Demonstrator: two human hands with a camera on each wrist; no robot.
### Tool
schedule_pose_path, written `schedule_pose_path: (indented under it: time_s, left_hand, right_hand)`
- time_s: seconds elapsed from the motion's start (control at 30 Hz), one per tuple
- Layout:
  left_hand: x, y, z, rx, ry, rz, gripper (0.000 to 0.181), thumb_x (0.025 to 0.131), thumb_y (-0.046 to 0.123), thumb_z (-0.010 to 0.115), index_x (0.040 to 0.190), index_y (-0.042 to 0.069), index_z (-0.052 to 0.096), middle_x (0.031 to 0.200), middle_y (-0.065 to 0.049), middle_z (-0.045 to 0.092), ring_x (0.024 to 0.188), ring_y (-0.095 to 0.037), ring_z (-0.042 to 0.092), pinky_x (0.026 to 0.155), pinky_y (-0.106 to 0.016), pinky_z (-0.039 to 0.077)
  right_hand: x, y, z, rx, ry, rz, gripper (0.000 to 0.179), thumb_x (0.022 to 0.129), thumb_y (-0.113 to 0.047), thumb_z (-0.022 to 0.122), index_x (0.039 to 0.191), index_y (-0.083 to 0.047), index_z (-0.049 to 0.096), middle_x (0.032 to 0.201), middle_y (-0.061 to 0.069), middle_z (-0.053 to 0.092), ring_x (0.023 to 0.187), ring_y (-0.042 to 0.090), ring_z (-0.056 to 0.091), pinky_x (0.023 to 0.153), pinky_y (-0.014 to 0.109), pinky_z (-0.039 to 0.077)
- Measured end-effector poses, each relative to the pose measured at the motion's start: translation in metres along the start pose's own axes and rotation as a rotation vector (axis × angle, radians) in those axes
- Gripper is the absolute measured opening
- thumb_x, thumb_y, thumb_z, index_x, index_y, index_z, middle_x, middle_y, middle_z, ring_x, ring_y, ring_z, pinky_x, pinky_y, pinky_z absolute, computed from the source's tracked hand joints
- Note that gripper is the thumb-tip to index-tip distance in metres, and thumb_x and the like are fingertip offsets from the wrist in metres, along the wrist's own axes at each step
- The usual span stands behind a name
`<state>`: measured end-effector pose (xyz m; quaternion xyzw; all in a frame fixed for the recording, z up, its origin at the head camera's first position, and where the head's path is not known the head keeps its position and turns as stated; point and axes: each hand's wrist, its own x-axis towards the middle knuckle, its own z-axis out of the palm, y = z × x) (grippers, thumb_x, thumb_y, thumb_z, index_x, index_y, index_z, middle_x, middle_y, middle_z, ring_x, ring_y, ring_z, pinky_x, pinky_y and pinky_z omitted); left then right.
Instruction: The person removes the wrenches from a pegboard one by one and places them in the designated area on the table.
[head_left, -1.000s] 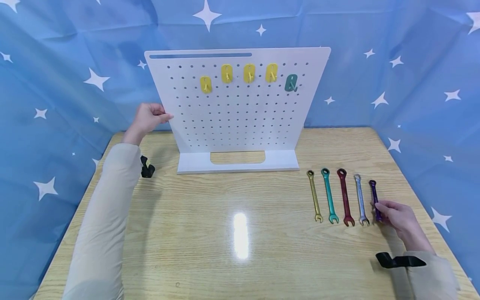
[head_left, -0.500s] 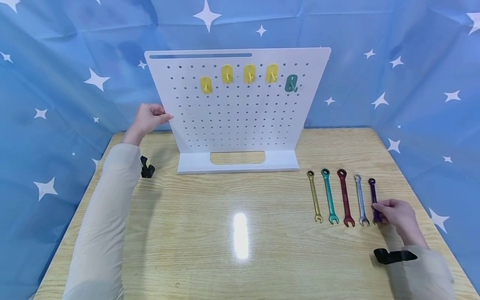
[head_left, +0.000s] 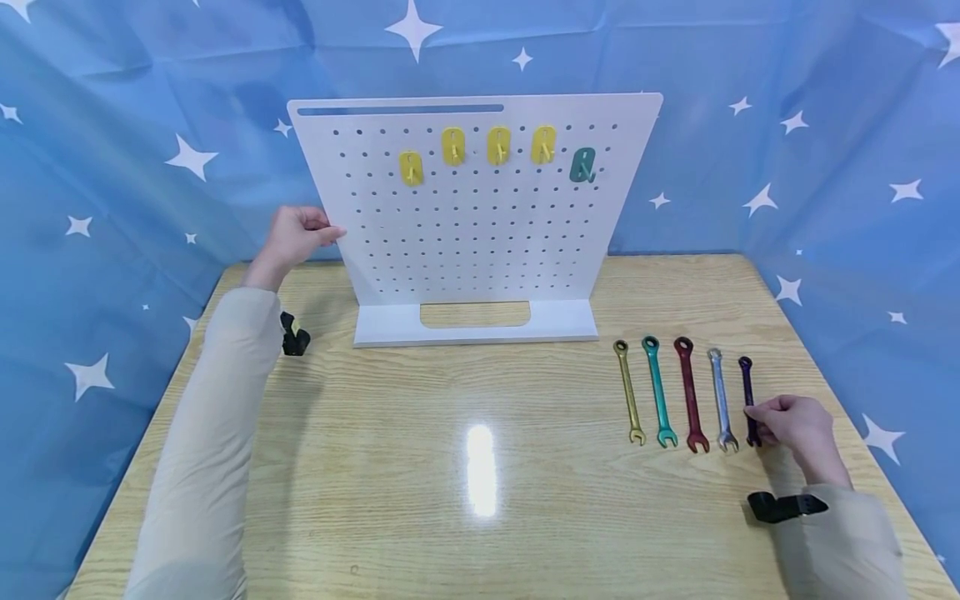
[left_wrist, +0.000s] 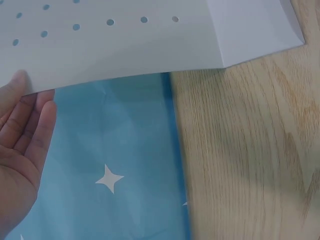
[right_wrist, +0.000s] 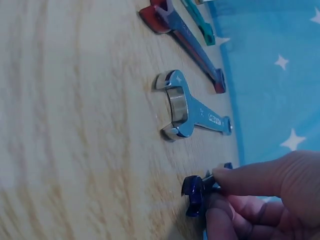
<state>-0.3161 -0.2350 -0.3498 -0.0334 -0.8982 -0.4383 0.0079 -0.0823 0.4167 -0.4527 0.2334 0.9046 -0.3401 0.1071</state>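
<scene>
At the right of the table, my right hand [head_left: 797, 427] pinches a small dark purple wrench [head_left: 748, 392] near its open end. The right wrist view shows the thumb and fingers on the purple wrench [right_wrist: 196, 192], just by its jaw end. To its left lie a silver wrench [head_left: 722, 400], a red wrench [head_left: 691, 396], a teal wrench [head_left: 658, 392] and a gold wrench [head_left: 628, 392], side by side. My left hand [head_left: 294, 237] grips the left edge of an upright white pegboard [head_left: 480, 242], thumb in front and fingers behind, as the left wrist view confirms.
Several yellow hooks [head_left: 498, 146] and a green hook [head_left: 582, 166] sit in the board's upper part. Its base stands near the back of the wooden table [head_left: 375, 467]. A blue star-patterned cloth [head_left: 825, 183] hangs behind and at both sides.
My right hand has shifted slightly left and toward the board, and the purple wrench has moved a little with it. The left hand keeps its place on the pegboard.
</scene>
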Motion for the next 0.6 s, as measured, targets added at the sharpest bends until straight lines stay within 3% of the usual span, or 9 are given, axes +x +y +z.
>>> schedule_pose_path:
  time_s: [0.13, 0.3, 0.4, 0.5, 0.6]
  left_hand:
    - [-0.002, -0.001, 0.001, -0.014, 0.019, 0.002, 0.030, 0.089, 0.025, 0.066, 0.089, -0.005, 0.065, 0.063, 0.011, 0.059, 0.066, -0.010, 0.054, 0.065, -0.027, 0.041]
    - [-0.003, -0.001, 0.003, -0.026, 0.032, 0.011, 0.028, 0.088, 0.024, 0.067, 0.089, -0.004, 0.065, 0.065, 0.010, 0.060, 0.067, -0.010, 0.054, 0.066, -0.028, 0.042]
    - [-0.004, -0.002, 0.005, -0.030, 0.056, 0.036, 0.028, 0.088, 0.025, 0.068, 0.091, -0.003, 0.065, 0.071, 0.008, 0.062, 0.071, -0.011, 0.056, 0.066, -0.025, 0.043]
    - [-0.009, -0.003, 0.009, -0.047, 0.119, 0.064, 0.030, 0.088, 0.024, 0.067, 0.098, -0.003, 0.065, 0.083, 0.000, 0.064, 0.075, -0.008, 0.056, 0.069, -0.023, 0.043]
    - [-0.020, -0.003, 0.017, -0.077, 0.254, 0.071, 0.027, 0.090, 0.020, 0.065, 0.101, -0.004, 0.065, 0.090, -0.005, 0.063, 0.076, -0.003, 0.054, 0.072, -0.021, 0.043]
  right_hand:
    - [0.002, 0.000, 0.000, -0.009, 0.028, -0.027, 0.032, 0.091, -0.022, 0.059, 0.085, 0.010, 0.063, 0.062, -0.001, 0.061, 0.056, 0.011, 0.057, 0.051, 0.028, 0.047]
    - [0.000, -0.006, 0.009, -0.037, 0.244, -0.137, 0.035, 0.092, -0.025, 0.058, 0.098, 0.010, 0.061, 0.067, -0.006, 0.056, 0.055, 0.000, 0.047, 0.051, 0.021, 0.040]
    - [-0.001, -0.023, 0.015, 0.005, 0.341, -0.197, 0.034, 0.092, -0.025, 0.059, 0.104, 0.006, 0.061, 0.072, -0.008, 0.056, 0.058, -0.006, 0.044, 0.052, 0.016, 0.038]
    - [-0.003, -0.049, 0.022, 0.057, 0.341, -0.269, 0.035, 0.093, -0.025, 0.057, 0.109, 0.006, 0.060, 0.083, 0.002, 0.060, 0.064, -0.010, 0.043, 0.054, 0.013, 0.039]
    - [-0.006, -0.079, 0.033, 0.079, 0.333, -0.366, 0.035, 0.094, -0.024, 0.057, 0.112, 0.006, 0.059, 0.096, 0.017, 0.061, 0.071, -0.011, 0.043, 0.058, 0.010, 0.039]
